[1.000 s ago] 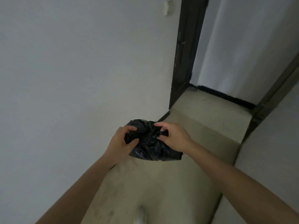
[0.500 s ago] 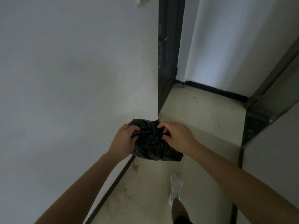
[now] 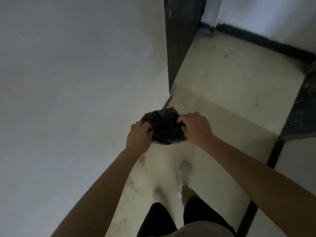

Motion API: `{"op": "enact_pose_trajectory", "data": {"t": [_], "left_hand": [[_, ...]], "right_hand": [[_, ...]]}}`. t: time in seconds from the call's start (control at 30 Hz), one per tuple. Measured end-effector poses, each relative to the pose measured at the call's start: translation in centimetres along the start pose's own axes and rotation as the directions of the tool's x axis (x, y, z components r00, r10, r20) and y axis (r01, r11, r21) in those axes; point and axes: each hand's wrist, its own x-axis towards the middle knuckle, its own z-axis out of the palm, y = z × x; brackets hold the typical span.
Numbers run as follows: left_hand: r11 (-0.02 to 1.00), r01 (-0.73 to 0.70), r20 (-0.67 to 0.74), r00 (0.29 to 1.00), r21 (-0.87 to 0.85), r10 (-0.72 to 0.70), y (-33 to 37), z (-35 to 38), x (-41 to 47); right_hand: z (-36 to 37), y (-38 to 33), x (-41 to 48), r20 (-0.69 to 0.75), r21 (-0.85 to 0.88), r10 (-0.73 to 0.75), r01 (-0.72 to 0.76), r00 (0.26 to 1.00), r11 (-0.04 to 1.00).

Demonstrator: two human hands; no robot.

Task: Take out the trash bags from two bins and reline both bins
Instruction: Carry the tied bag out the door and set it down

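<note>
A crumpled black trash bag [image 3: 163, 127] hangs in the air in front of me, over the floor of a narrow corridor. My left hand [image 3: 139, 135] grips its left side with curled fingers. My right hand [image 3: 195, 128] pinches its right side, thumb and fingers closed on the plastic. The bag is stretched a little between the two hands. No bin is in view.
A white wall [image 3: 77, 100] runs close on my left and ends at a dark door frame [image 3: 181, 40]. Another white wall with a black skirting [image 3: 273, 43] stands ahead. A dark door frame [image 3: 302, 106] is on the right. My legs and a white shoe [image 3: 183, 177] are below.
I have walked forward along the corridor and the view has tilted down to the floor. My hands have moved apart, pulling the bag wider between them.
</note>
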Motion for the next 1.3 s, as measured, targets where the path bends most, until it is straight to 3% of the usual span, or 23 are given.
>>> {"op": "enact_pose_trajectory", "data": {"t": [0.17, 0.3, 0.43, 0.63, 0.8, 0.93, 1.0, 1.13, 1.2, 1.3], "left_hand": [[0.958, 0.183, 0.212, 0.968, -0.219, -0.136, -3.5, 9.5, 9.6], [0.842, 0.394, 0.291, 0.909, -0.368, -0.298, -7.3, 20.0, 16.0], [0.764, 0.479, 0.358, 0.869, -0.432, -0.342, -11.1, 29.9, 18.8], [0.446, 0.686, 0.524, 0.727, -0.575, -0.443, -15.4, 40.6, 20.8], [0.324, 0.663, 0.442, 0.714, -0.674, -0.542, -18.1, 45.9, 22.2], [0.203, 0.668, 0.438, 0.657, -0.716, -0.614, -20.5, 46.9, 22.1], [0.336, 0.653, 0.382, 0.705, -0.679, -0.597, -20.6, 46.2, 21.4], [0.844, 0.443, 0.106, 0.896, -0.303, -0.432, -20.2, 43.0, 18.5], [0.951, 0.296, 0.010, 0.955, -0.089, -0.296, -19.9, 40.7, 17.1], [0.983, 0.172, -0.054, 0.984, 0.060, -0.169, -18.4, 36.4, 15.3]], "right_hand": [[9.2, 5.3, 7.7, -0.044, 0.066, 0.093, -0.090, 0.995, 0.994], [21.0, 10.0, 12.0, -0.023, 0.221, 0.198, -0.188, 0.980, 0.957], [31.6, 13.4, 14.1, 0.167, 0.207, 0.262, -0.294, 0.950, 0.933], [41.8, 16.9, 15.3, 0.350, 0.144, 0.186, -0.249, 0.918, 0.958], [46.5, 19.5, 18.8, 0.402, 0.158, 0.078, -0.154, 0.912, 0.975], [47.8, 19.5, 20.4, 0.465, 0.187, -0.009, -0.088, 0.885, 0.978], [47.7, 18.8, 20.2, 0.463, 0.194, -0.019, -0.080, 0.886, 0.978], [45.8, 17.2, 18.3, 0.373, 0.126, -0.004, -0.047, 0.928, 0.991], [43.6, 16.4, 17.1, 0.278, 0.032, -0.017, 0.009, 0.960, 0.999], [38.5, 14.8, 15.2, 0.093, -0.047, -0.059, 0.064, 0.994, 0.997]]}}
